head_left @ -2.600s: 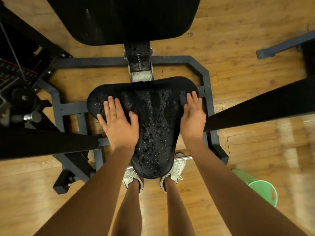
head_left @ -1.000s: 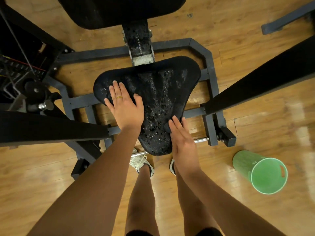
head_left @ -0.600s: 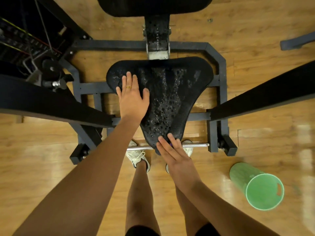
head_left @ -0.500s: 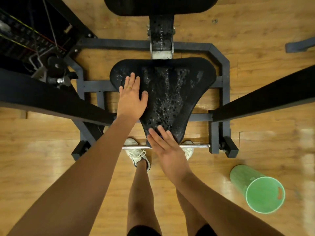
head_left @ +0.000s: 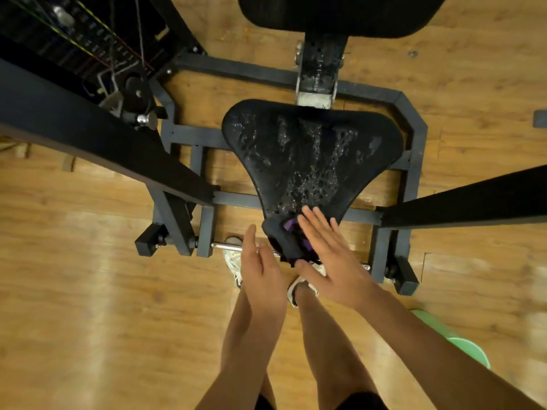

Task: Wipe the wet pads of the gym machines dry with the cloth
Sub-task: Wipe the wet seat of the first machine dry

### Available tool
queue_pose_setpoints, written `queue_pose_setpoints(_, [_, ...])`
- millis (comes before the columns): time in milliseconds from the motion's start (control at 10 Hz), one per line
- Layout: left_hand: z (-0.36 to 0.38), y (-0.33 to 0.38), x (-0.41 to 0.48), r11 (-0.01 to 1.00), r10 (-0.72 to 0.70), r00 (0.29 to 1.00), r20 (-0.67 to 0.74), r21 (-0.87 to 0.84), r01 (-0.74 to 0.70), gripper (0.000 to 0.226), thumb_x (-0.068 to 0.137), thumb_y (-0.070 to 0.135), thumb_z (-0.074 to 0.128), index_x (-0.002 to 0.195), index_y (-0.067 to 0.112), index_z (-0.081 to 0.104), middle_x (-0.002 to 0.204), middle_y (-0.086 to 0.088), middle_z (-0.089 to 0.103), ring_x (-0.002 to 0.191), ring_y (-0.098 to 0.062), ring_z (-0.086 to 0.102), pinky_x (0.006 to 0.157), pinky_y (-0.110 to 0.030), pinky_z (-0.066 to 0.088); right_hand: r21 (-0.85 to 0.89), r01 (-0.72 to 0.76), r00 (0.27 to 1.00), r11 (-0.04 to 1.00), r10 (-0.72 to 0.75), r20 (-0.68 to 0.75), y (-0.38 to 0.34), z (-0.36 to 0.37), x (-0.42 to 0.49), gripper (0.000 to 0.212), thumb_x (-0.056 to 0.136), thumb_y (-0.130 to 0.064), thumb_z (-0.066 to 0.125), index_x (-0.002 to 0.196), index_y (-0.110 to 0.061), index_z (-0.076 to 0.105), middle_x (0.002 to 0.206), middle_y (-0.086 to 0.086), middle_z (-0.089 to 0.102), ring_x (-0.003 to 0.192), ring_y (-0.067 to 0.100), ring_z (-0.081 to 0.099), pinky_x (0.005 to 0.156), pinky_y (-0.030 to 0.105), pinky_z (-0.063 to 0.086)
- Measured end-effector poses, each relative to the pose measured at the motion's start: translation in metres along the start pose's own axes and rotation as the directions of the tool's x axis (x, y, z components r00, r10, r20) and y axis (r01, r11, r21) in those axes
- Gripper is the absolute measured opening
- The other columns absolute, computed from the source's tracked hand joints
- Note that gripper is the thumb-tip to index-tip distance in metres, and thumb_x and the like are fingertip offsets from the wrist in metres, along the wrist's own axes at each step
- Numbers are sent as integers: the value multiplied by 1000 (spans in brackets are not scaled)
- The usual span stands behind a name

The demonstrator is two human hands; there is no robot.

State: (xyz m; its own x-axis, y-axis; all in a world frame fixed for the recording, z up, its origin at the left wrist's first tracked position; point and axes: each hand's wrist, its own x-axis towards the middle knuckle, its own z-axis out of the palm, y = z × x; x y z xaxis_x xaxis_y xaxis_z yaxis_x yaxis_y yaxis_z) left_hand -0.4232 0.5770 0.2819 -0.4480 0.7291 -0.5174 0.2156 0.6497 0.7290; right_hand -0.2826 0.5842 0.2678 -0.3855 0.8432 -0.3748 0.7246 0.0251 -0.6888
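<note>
The black seat pad [head_left: 310, 155] of the gym machine lies below me, with water drops over its middle and left side. A dark cloth [head_left: 282, 241] with a purple patch is bunched at the pad's narrow front tip and hangs over its edge. My right hand [head_left: 328, 255] lies on the cloth, fingers spread over it and thumb under its lower edge. My left hand [head_left: 260, 267] is just left of the cloth, turned edge-on with fingers straight, holding nothing.
A black back pad [head_left: 340, 13] is at the top. The grey steel frame [head_left: 414, 128] rings the seat. Black machine arms cross at left [head_left: 88, 137] and right [head_left: 473, 199]. A weight stack [head_left: 74, 34] is at top left, a green bucket [head_left: 461, 347] at lower right on the wooden floor.
My right hand has dragged the cloth from the seat's right side down to its front tip. My left hand has left the seat's left side and come back beside the cloth.
</note>
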Motion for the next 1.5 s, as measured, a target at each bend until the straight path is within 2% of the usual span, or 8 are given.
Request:
queue_pose_setpoints(100, [17, -7, -20, 990, 115, 993, 13, 84, -116, 55, 104, 36, 36, 156, 21, 23, 163, 6, 20, 149, -4, 18, 119, -44, 29, 44, -118, 988, 992, 121, -91, 29, -22, 2, 61, 104, -39, 33, 156, -16, 11, 163, -7, -2, 149, 8, -8, 122, 43, 4])
queue_pose_setpoints(200, [36, 0, -22, 908, 303, 951, 59, 285, -307, 59, 104, 38, 37, 156, 15, 22, 166, 0, 5, 153, -16, 5, 118, -52, 27, 59, -245, 935, 968, 252, -250, 45, -44, 36, 55, 105, -29, 35, 154, -13, 16, 162, -3, 5, 149, 10, -5, 123, 43, 7])
queue_pose_setpoints(700, [62, -3, 19, 844, 328, 942, 68, 427, -325, 60, 96, 20, 19, 152, 2, 27, 164, -11, 13, 150, -13, -4, 122, -43, 22, -129, -509, 757, 851, 371, -539, 53, -38, 138, 56, 99, -38, 29, 149, -13, 35, 159, 5, 27, 149, 22, 13, 122, 45, 6])
queue_pose_setpoints(900, [44, 9, 67, 883, 348, 924, 158, 276, -380, 65, 96, 10, 34, 157, 18, 13, 162, -11, 21, 148, -34, 22, 111, -48, 40, -116, -510, 744, 852, 370, -556, 51, -38, 139, 55, 99, -37, 31, 149, -14, 36, 158, 5, 28, 149, 22, 14, 122, 45, 6])
queue_pose_setpoints(1100, [40, 3, 37, 907, 193, 976, 98, 362, -215, 76, 99, 46, 51, 157, 13, 15, 166, 0, -2, 148, -25, 22, 100, -40, 46, -118, -521, 734, 845, 373, -568, 51, -38, 140, 55, 99, -37, 31, 149, -14, 37, 158, 4, 28, 149, 22, 14, 122, 45, 7])
queue_pose_setpoints(1300, [41, 19, 73, 925, 253, 963, 94, 270, -269, 52, 105, 15, 37, 156, 15, 22, 165, -6, 13, 135, 3, 31, 92, 2, 28, -113, -528, 733, 842, 385, -562, 50, -38, 140, 56, 98, -37, 31, 149, -15, 35, 159, 3, 26, 149, 21, 12, 122, 44, 5])
queue_pose_setpoints(1400, [38, 29, 106, 918, 295, 949, 112, 243, -314, 52, 103, 5, 36, 153, 16, 30, 164, -7, 16, 120, 14, 34, 82, 6, 29, -106, -527, 728, 843, 383, -569, 50, -38, 140, 56, 98, -37, 31, 149, -15, 35, 159, 3, 27, 149, 21, 12, 122, 44, 5])
queue_pose_setpoints(1500, [36, 22, 108, 908, 323, 941, 96, 250, -337, 51, 103, 5, 37, 151, 19, 36, 165, -2, 15, 122, -1, 49, 85, -7, 42, -100, -528, 727, 843, 388, -567, 49, -37, 140, 55, 99, -37, 31, 149, -15, 36, 159, 3, 27, 149, 21, 12, 122, 44, 5])
